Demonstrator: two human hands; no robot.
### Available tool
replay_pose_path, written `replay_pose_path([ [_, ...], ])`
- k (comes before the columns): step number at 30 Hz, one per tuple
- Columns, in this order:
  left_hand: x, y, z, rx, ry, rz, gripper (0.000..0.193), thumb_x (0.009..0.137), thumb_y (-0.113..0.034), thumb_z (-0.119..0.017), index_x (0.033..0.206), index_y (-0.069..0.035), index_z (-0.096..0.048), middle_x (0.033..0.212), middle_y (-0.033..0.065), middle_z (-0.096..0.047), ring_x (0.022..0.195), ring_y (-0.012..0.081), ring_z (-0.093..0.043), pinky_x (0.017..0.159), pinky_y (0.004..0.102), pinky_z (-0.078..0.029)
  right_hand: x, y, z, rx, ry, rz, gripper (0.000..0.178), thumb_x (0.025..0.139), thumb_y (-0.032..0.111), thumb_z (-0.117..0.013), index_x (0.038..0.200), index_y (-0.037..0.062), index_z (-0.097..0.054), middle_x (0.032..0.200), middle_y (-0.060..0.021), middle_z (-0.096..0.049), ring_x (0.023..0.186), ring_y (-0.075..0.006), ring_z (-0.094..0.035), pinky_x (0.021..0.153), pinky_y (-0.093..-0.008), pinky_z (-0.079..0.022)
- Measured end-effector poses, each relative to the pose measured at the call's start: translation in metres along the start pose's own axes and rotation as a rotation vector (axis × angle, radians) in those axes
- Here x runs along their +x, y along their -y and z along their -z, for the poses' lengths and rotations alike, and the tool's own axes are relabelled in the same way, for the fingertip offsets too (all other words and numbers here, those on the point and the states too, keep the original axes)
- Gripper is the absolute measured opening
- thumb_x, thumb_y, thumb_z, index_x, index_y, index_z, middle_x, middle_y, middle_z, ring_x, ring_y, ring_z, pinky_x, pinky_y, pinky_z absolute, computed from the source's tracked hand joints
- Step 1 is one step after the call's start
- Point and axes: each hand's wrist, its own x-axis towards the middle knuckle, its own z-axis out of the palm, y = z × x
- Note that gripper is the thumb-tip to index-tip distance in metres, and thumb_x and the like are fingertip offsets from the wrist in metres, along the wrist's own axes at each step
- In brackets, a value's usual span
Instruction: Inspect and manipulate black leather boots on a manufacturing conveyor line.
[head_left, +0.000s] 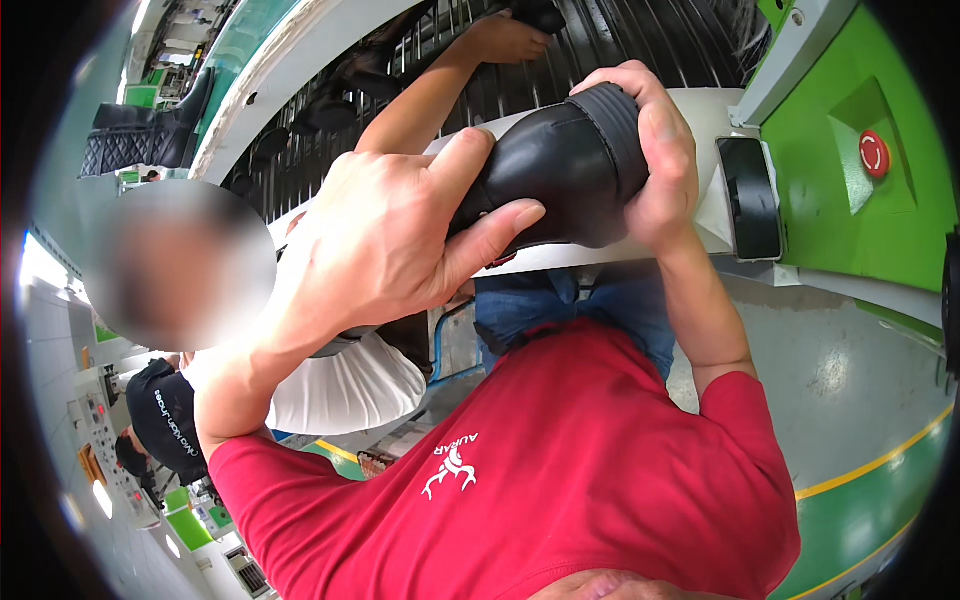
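A black boot or shoe [545,170] with a smooth surface and a ribbed edge on its right end is held up between my two hands, over the white edge of the conveyor. My left hand [385,235] grips its left part, thumb along the near side and forefinger over the top. Around the ribbed end on the right wraps my right hand [663,155], with fingers over the top and the palm against the side. The part of the boot under my left hand is hidden.
Behind the boot runs a dark slatted conveyor [690,45] with black footwear on it. A co-worker's hand [505,40] reaches over it from the left. At right stands a green machine housing [830,235] with a red push button [874,155]. A quilted black boot [130,140] lies far left.
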Motion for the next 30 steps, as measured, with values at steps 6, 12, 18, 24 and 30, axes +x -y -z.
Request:
replay_pose_path([
  [6,0.014,0.002,-0.005,-0.022,-0.128,-0.11,0.05,0.102,-0.037,-0.077,0.123,0.007,-0.067,0.115,0.033,-0.074,0.075,0.0473,-0.075,0.065,0.046,-0.06,0.0,0.005,0.005,-0.049,0.011,0.025,0.061,0.109,0.048,-0.034,0.122,-0.0029,-0.065,0.11,-0.0105,-0.065,0.099,-0.0197,-0.064,0.09,-0.0333,-0.05],
  [12,0.017,0.0,-0.003,0.02,-0.068,-0.07,0.048,0.102,-0.036,-0.076,0.119,0.008,-0.066,0.143,0.0265,-0.067,0.078,0.0477,-0.075,0.067,0.0468,-0.06,-0.003,0.014,0.012,-0.211,0.013,0.058,0.06,0.111,0.046,-0.033,0.125,-0.0037,-0.064,0.111,-0.0128,-0.065,0.1,-0.0239,-0.066,0.092,-0.0355,-0.051],
  [18,0.015,-0.001,-0.008,0.034,0.005,-0.001,0.048,0.102,-0.037,-0.075,0.12,0.006,-0.064,0.143,0.0192,-0.068,0.075,0.0444,-0.075,0.065,0.0484,-0.059,-0.006,0.018,0.016,-0.275,0.029,0.225,0.035,0.11,0.027,-0.051,0.126,-0.0029,-0.061,0.102,-0.0166,-0.062,0.088,-0.0333,-0.062,0.082,-0.0417,-0.051],
  [24,-0.006,-0.013,-0.011,0.114,-0.082,-0.104,0.061,0.095,-0.044,-0.081,0.129,0.005,-0.065,0.123,0.0269,-0.074,0.077,0.0434,-0.077,0.075,0.0499,-0.062,-0.027,0.02,0.02,-0.207,0.079,0.272,0.05,0.107,0.038,-0.056,0.133,-0.0047,-0.057,0.113,-0.0218,-0.06,0.098,-0.035,-0.062,0.089,-0.0432,-0.051],
  [30,-0.028,-0.03,-0.015,0.135,0.085,-0.075,0.072,0.09,-0.052,-0.083,0.132,0.004,-0.065,0.083,0.013,-0.072,0.066,0.0321,-0.072,0.073,0.0485,-0.058,-0.042,0.002,0.01,-0.072,0.031,0.516,0.06,0.107,0.051,-0.059,0.133,-0.0036,-0.057,0.123,-0.0231,-0.061,0.105,-0.0331,-0.062,0.095,-0.0435,-0.053],
])
